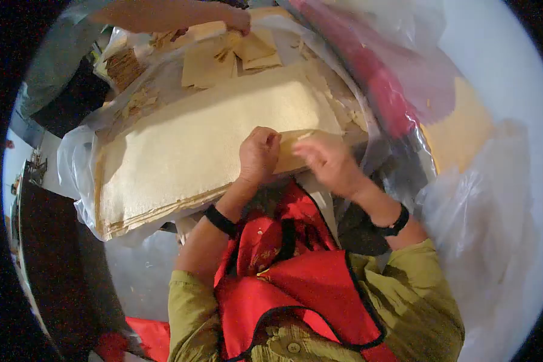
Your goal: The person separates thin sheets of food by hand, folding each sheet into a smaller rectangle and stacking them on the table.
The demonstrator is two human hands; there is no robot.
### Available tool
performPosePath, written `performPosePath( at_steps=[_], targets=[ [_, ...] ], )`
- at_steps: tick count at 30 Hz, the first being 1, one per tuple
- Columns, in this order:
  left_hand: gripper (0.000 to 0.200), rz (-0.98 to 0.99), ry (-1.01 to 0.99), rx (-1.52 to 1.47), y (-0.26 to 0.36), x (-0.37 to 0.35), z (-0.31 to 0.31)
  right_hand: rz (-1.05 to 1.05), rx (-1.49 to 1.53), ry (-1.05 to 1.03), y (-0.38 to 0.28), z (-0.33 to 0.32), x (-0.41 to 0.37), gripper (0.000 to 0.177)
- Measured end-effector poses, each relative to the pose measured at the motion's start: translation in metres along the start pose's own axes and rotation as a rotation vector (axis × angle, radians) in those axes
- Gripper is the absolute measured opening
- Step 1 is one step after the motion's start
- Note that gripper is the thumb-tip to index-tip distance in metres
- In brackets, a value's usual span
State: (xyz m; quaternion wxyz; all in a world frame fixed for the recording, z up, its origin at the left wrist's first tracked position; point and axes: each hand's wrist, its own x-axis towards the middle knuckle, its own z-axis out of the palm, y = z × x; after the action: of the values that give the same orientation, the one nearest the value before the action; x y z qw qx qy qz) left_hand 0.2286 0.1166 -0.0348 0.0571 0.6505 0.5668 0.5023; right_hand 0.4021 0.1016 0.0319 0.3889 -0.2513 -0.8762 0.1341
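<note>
While the sheet stack (193,151) on the plastic (78,154) is pinched at its near edge by the closed left hand (259,154), right hand (329,161) open alongside, tearing is risked by uneven pull.

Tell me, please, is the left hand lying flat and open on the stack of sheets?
No, the left hand is curled into a fist at the near edge of the stack of sheets.

Squares (256,51): far beyond grip, by co-worker's hand (238,21).
Red bundle (374,78): beyond grip, rightward.
Plastic (495,199): right of grip.
</note>
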Motion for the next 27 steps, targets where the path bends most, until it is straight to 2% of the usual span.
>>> performPosePath(
  at_steps=[3, 4, 7, 10, 13, 18, 21, 22, 26, 27],
  targets=[
    [0.006, -0.030, -0.042, -0.012, 0.009, 0.004, -0.002, -0.064, -0.211, -0.136, -0.003, 0.029, 0.000, 0.018],
    [0.006, 0.011, -0.030, -0.010, 0.009, 0.004, -0.003, 0.167, -0.338, -0.324, -0.002, 0.026, 0.009, 0.017],
    [0.006, 0.098, 0.023, 0.006, 0.007, 0.006, -0.008, 0.181, -0.529, -0.429, 0.021, 0.045, 0.020, 0.020],
    [0.007, 0.136, 0.051, 0.031, 0.011, 0.013, -0.014, 0.387, -0.400, -0.524, 0.032, 0.053, 0.038, 0.025],
    [0.006, 0.173, 0.081, 0.060, 0.012, 0.015, -0.018, 0.034, -0.477, -0.719, 0.070, 0.071, 0.044, 0.030],
    [0.003, 0.115, 0.213, -0.001, -0.001, 0.017, -0.029, 0.322, -0.507, -0.373, 0.116, 0.088, 0.052, 0.033],
    [0.003, -0.184, 0.255, -0.204, -0.016, 0.022, -0.035, 0.442, -0.544, -0.199, 0.136, 0.081, 0.066, 0.036],
    [0.004, -0.242, 0.254, -0.221, -0.018, 0.024, -0.039, 0.464, -0.528, -0.215, 0.142, 0.080, 0.067, 0.036],
    [0.013, -0.122, 0.140, 0.065, -0.001, 0.026, -0.032, 0.504, -0.451, -0.463, 0.160, 0.103, 0.062, 0.032],
    [0.014, -0.096, 0.113, 0.083, 0.003, 0.029, -0.029, 0.481, -0.427, -0.456, 0.164, 0.110, 0.057, 0.031]
  ],
)
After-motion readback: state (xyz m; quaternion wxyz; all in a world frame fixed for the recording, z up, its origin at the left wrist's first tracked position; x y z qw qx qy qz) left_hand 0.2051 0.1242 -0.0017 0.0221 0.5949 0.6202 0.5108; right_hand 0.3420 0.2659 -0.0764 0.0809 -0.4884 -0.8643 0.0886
